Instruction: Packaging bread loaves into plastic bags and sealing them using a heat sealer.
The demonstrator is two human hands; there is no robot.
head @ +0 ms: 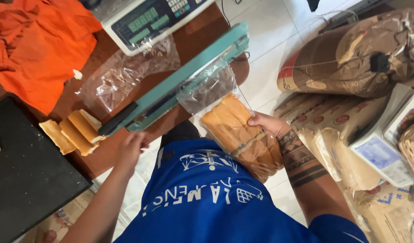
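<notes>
Several golden bread slices fill a clear bag (236, 130) at the centre of the frame, its open top laid across the jaw of a teal sealer (180, 81). The right hand (266, 122) grips the bag at its side, fingers curled round the plastic and the loaf inside. The bag looks light and soft; the thin film is likely slippery and the bread would crush easily, so a loose hold low on the loaf, or a pinch on the empty film near the top, seems safest. The left hand (131, 147) rests by the sealer's black handle (119, 118), left of centre; whether its fingers close on it I cannot tell. Three loose slices (72, 130) lie on the brown surface (193, 40) beside a black tray (27, 175). Empty bags (117, 78) and a scale (148, 20) sit above, orange cloth (36, 49) at upper left, paper sacks (360, 54) on the floor at right.
</notes>
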